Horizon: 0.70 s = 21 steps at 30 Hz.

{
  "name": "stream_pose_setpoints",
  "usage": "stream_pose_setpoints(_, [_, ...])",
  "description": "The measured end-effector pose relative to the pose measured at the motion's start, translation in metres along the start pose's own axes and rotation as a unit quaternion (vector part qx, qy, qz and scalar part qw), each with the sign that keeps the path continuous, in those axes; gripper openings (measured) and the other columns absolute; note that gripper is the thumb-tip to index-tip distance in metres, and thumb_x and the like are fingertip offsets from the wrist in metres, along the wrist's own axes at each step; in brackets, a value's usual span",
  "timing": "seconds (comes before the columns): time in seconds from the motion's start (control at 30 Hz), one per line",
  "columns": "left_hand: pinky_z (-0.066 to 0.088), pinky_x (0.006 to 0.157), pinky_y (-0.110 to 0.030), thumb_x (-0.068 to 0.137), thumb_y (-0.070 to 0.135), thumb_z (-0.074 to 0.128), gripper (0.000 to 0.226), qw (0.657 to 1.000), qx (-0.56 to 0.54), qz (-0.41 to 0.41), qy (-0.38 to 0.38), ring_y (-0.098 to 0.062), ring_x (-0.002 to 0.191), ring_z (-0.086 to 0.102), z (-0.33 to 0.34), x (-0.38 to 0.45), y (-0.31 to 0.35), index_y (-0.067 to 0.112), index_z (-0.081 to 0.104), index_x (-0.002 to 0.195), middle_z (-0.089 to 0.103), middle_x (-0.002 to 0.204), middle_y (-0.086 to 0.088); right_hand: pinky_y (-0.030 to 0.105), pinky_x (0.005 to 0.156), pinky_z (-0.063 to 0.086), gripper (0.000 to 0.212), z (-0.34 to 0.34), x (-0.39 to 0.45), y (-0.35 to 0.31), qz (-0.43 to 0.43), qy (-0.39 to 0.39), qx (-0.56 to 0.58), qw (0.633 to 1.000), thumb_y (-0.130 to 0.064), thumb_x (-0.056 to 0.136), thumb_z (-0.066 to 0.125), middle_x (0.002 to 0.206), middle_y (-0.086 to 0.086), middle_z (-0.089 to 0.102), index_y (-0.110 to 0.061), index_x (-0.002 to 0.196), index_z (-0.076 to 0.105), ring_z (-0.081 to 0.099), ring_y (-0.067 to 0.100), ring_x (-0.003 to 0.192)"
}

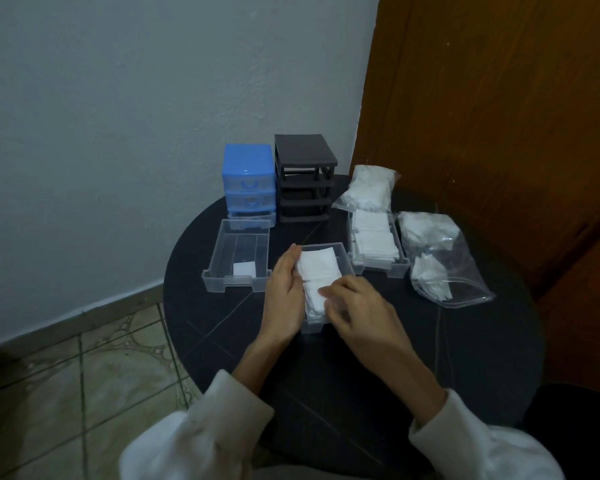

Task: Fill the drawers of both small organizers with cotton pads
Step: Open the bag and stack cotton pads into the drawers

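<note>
We work at a round black table (222, 327) scored with thin pale lines, pushed into a corner where a grey-white wall (136, 98) meets a brown wooden door (499, 133). Below the wall runs a dull skirting strip, and the floor (66, 375) is tiled in greenish, mottled squares.

At the back of the table stand the two organizers, just beside each other: the blue organizer (248, 183) with two clear drawers still in it, and the black organizer (303, 178) with its slots open. Three clear drawers lie out on the tabletop. The left drawer (238, 254) holds only one small white piece near its front. The middle drawer (326, 282) sits right before us with a row of cotton pads (317, 271) in it. The right drawer (376, 244) is packed full of pads.

Our left hand (284, 292) lies flat along the left side of the middle drawer, fingers straight and pressed against the pads' edge. Our right hand (357, 310) rests over the drawer's front, fingers curled down onto the pads; whether they pinch any we cannot tell.

Two clear plastic bags of pads lie by the door: the far bag (368, 190) behind the right drawer, the near bag (437, 254) to its right. White sleeves (194, 441) cover both our forearms.
</note>
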<state>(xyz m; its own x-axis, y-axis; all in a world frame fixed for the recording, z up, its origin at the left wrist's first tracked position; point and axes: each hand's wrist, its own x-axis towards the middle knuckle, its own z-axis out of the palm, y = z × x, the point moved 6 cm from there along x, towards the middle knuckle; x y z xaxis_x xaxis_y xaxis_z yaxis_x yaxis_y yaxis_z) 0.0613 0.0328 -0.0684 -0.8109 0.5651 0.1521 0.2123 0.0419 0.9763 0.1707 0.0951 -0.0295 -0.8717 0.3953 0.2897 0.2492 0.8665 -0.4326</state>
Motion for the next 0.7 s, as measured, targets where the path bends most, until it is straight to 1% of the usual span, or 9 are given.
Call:
stream_pose_setpoints(0.1, [0.031, 0.112, -0.029, 0.101, 0.007, 0.034, 0.041, 1.0, 0.001, 0.0, 0.001, -0.01, 0.133, 0.037, 0.001, 0.0, 0.001, 0.016, 0.039, 0.14, 0.037, 0.147, 0.0, 0.025, 0.081, 0.042, 0.029, 0.004, 0.0, 0.002, 0.002, -0.012, 0.004, 1.0, -0.021, 0.096, 0.046, 0.111, -0.004, 0.053, -0.016, 0.12, 0.061, 0.048, 0.008, 0.104])
stream_pose_setpoints(0.27, [0.027, 0.11, -0.019, 0.099, 0.002, 0.034, 0.041, 1.0, 0.023, 0.02, -0.001, -0.004, 0.131, 0.035, 0.0, -0.001, 0.003, 0.015, 0.042, 0.138, 0.037, 0.147, 0.002, 0.028, 0.086, 0.043, 0.028, 0.004, 0.002, 0.007, -0.003, -0.016, 0.025, 1.0, -0.022, 0.096, 0.047, 0.114, -0.005, 0.057, -0.017, 0.119, 0.062, 0.051, 0.009, 0.107])
stream_pose_setpoints(0.33, [0.027, 0.112, -0.021, 0.098, -0.002, 0.034, 0.042, 0.999, 0.036, 0.037, 0.001, -0.004, 0.132, 0.034, -0.001, -0.001, 0.004, 0.016, 0.046, 0.134, 0.038, 0.147, 0.002, 0.026, 0.087, 0.045, 0.025, 0.0, 0.0, 0.011, -0.002, 0.009, 0.058, 0.998, -0.018, 0.095, 0.05, 0.112, -0.005, 0.061, -0.016, 0.115, 0.064, 0.055, 0.009, 0.104])
stream_pose_setpoints(0.43, [0.027, 0.114, -0.029, 0.096, -0.003, 0.036, 0.041, 0.997, 0.052, 0.054, 0.008, -0.009, 0.135, 0.034, -0.002, -0.001, 0.009, 0.017, 0.051, 0.129, 0.039, 0.146, 0.002, 0.016, 0.076, 0.043, 0.019, -0.015, -0.005, 0.018, 0.004, 0.065, 0.098, 0.993, -0.015, 0.093, 0.053, 0.1, -0.011, 0.061, -0.016, 0.106, 0.067, 0.054, 0.0, 0.088])
stream_pose_setpoints(0.53, [0.026, 0.115, -0.034, 0.096, -0.001, 0.038, 0.04, 0.994, 0.076, 0.08, 0.011, -0.01, 0.137, 0.031, -0.002, -0.003, 0.019, 0.02, 0.052, 0.128, 0.037, 0.147, 0.002, 0.012, 0.075, 0.045, 0.016, -0.029, -0.011, 0.032, 0.021, 0.091, 0.096, 0.991, -0.012, 0.091, 0.055, 0.096, -0.013, 0.061, -0.018, 0.1, 0.067, 0.055, -0.001, 0.087])
stream_pose_setpoints(0.57, [0.025, 0.115, -0.033, 0.096, 0.0, 0.038, 0.041, 0.992, 0.085, 0.094, 0.007, -0.008, 0.137, 0.03, 0.0, -0.005, 0.025, 0.021, 0.052, 0.127, 0.037, 0.147, 0.004, 0.01, 0.076, 0.045, 0.017, -0.034, -0.014, 0.039, 0.032, 0.101, 0.092, 0.99, -0.01, 0.09, 0.055, 0.096, -0.013, 0.061, -0.019, 0.099, 0.066, 0.055, -0.003, 0.087])
stream_pose_setpoints(0.6, [0.025, 0.114, -0.028, 0.095, -0.001, 0.039, 0.041, 0.99, 0.093, 0.109, 0.001, -0.005, 0.135, 0.031, 0.004, -0.006, 0.031, 0.023, 0.053, 0.126, 0.038, 0.146, 0.006, 0.007, 0.076, 0.043, 0.017, -0.04, -0.017, 0.047, 0.043, 0.113, 0.086, 0.989, -0.008, 0.089, 0.056, 0.096, -0.012, 0.06, -0.019, 0.098, 0.066, 0.054, -0.004, 0.087])
stream_pose_setpoints(0.63, [0.024, 0.112, -0.021, 0.094, -0.002, 0.04, 0.042, 0.987, 0.1, 0.125, -0.009, -0.001, 0.132, 0.032, 0.01, -0.008, 0.038, 0.024, 0.053, 0.124, 0.04, 0.143, 0.009, 0.003, 0.076, 0.04, 0.019, -0.045, -0.021, 0.055, 0.055, 0.125, 0.079, 0.987, -0.006, 0.088, 0.057, 0.096, -0.011, 0.06, -0.019, 0.098, 0.066, 0.053, -0.006, 0.086])
stream_pose_setpoints(0.7, [0.023, 0.103, -0.003, 0.092, -0.005, 0.041, 0.042, 0.982, 0.103, 0.158, -0.033, 0.006, 0.124, 0.035, 0.027, -0.013, 0.052, 0.022, 0.056, 0.12, 0.045, 0.135, 0.012, -0.002, 0.076, 0.036, 0.02, -0.055, -0.03, 0.072, 0.077, 0.147, 0.065, 0.984, -0.004, 0.087, 0.059, 0.095, -0.008, 0.061, -0.019, 0.098, 0.065, 0.052, -0.005, 0.085])
